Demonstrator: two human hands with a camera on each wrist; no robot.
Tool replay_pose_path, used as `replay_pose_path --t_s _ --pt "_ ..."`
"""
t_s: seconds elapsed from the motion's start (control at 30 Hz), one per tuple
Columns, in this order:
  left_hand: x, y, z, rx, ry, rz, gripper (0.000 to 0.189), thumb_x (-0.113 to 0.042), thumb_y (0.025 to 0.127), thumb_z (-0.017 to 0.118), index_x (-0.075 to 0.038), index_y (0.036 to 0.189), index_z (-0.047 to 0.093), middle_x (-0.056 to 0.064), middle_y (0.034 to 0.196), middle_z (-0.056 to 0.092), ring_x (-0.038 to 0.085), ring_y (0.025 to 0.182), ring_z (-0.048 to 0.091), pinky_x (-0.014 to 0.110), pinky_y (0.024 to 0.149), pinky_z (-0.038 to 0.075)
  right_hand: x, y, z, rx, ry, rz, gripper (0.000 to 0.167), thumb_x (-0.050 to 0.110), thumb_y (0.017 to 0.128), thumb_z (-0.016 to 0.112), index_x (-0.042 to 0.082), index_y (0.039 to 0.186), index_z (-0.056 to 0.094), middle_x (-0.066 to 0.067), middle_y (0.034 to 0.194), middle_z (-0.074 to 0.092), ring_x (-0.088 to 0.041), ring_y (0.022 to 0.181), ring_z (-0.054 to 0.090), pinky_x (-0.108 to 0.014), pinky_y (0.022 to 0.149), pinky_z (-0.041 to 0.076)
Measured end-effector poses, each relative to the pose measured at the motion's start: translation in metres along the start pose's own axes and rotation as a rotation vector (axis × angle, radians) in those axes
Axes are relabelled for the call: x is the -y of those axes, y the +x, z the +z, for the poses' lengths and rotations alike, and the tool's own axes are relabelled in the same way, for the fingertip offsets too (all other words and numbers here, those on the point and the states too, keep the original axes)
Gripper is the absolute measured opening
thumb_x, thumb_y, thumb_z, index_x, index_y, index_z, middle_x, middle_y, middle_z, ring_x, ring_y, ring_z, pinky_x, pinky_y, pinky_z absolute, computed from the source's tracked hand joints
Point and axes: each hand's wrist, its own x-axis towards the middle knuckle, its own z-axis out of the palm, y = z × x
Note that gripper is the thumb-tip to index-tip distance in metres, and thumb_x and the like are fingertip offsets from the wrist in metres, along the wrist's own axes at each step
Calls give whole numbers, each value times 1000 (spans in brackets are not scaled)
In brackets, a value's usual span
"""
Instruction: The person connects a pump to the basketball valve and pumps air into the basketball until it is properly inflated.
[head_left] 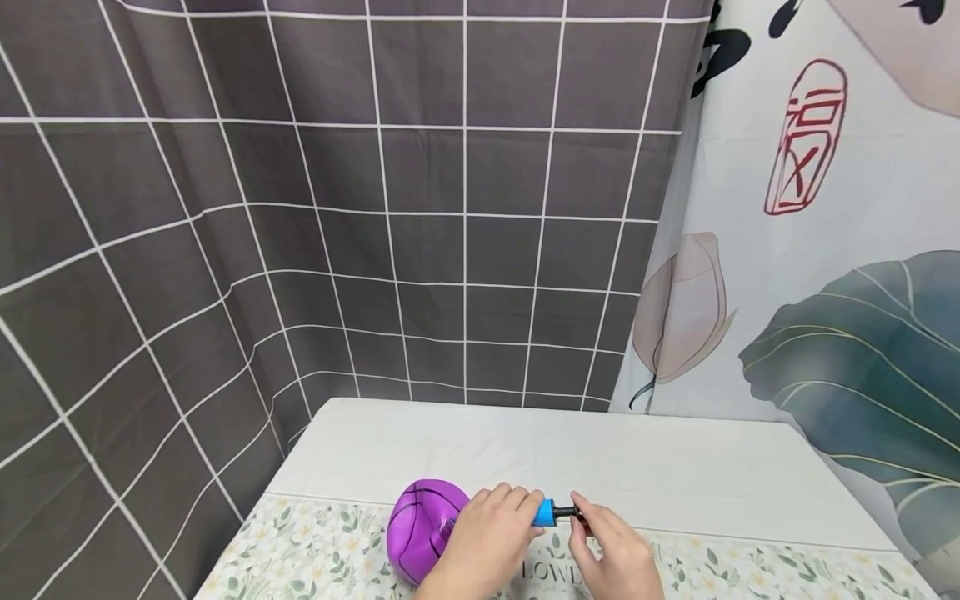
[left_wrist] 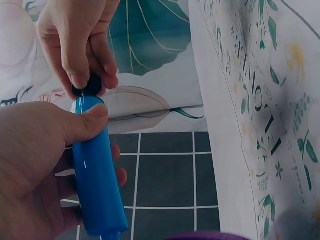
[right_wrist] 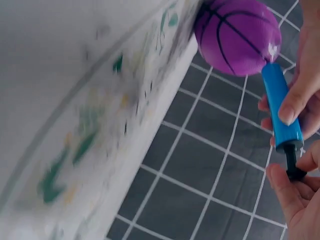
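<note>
A purple ball [head_left: 422, 527] with black seam lines, partly dented in the head view, rests on the table at my left. A blue hand pump [right_wrist: 281, 102] runs from the ball toward the right, its tip meeting the ball's surface in the right wrist view. My left hand [head_left: 495, 533] grips the pump's blue barrel [left_wrist: 97, 170], thumb laid along it. Between thumb and fingers, my right hand [head_left: 617, 550] pinches the black handle [right_wrist: 296, 174] at the pump's other end. A short length of black rod [right_wrist: 291, 156] shows between barrel and handle.
The table [head_left: 525, 442] has a white back strip and a floral cloth [head_left: 315, 542] with printed lettering in front. A dark grey curtain with white grid lines [head_left: 420, 250] hangs behind and to the left. A leaf-printed cloth [head_left: 847, 350] hangs at the right.
</note>
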Motion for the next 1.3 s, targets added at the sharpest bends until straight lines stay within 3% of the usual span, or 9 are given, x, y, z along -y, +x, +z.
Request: replay_pose_path --t_s 0.2,0.47,0.6,0.7,0.9,1.07,1.3 --pt "3 -1 2 -21 -28 -3 36 -38 91 72 -18 120 65 -8 102 69 7 88 61 20 70 48 -12 6 -11 -9 -8 -17 46 32 101 42 2 106 77 -1 84 74 -7 63 68 -10 58 52" --pt "12 -4 0 28 -35 -45 37 -36 93 70 -18 124 65 -7 107 69 9 94 62 23 75 51 -34 12 -31 -68 -6 35 40 28 98 49 1 108 76 -5 88 76 -16 65 69 -10 67 53" --pt "17 -7 -1 17 -36 -54 36 -35 92 72 -18 124 65 -7 107 70 9 94 63 23 74 51 -39 14 -39 -43 -42 77 30 15 88 60 1 109 76 -5 88 76 -17 65 70 -8 68 53" --pt "19 -8 -2 17 -37 -60 37 -35 92 72 -18 124 65 -7 107 70 10 94 63 23 75 52 -39 15 -41 -30 -58 104 33 3 78 68 1 109 76 -6 88 76 -18 65 70 -9 67 53" --pt "18 -7 -3 21 -8 -66 38 -33 91 74 -14 123 67 -4 106 70 12 94 63 25 75 53 -33 12 -35 -56 -72 109 40 -8 68 76 1 107 76 -7 88 76 -18 64 70 -13 62 54" --pt "13 -6 -3 30 67 -50 39 -35 88 76 -13 119 68 -3 103 70 13 92 63 26 76 53 -23 4 -25 -16 -90 108 41 -7 66 78 1 106 76 -5 85 75 -14 63 70 -16 57 54" --pt "1 -2 -1 42 93 -13 39 -38 88 76 -14 117 67 -5 100 68 10 90 61 25 74 52 -10 -3 -12 20 -81 85 35 0 69 75 2 103 77 0 81 73 -5 61 65 -13 54 51"
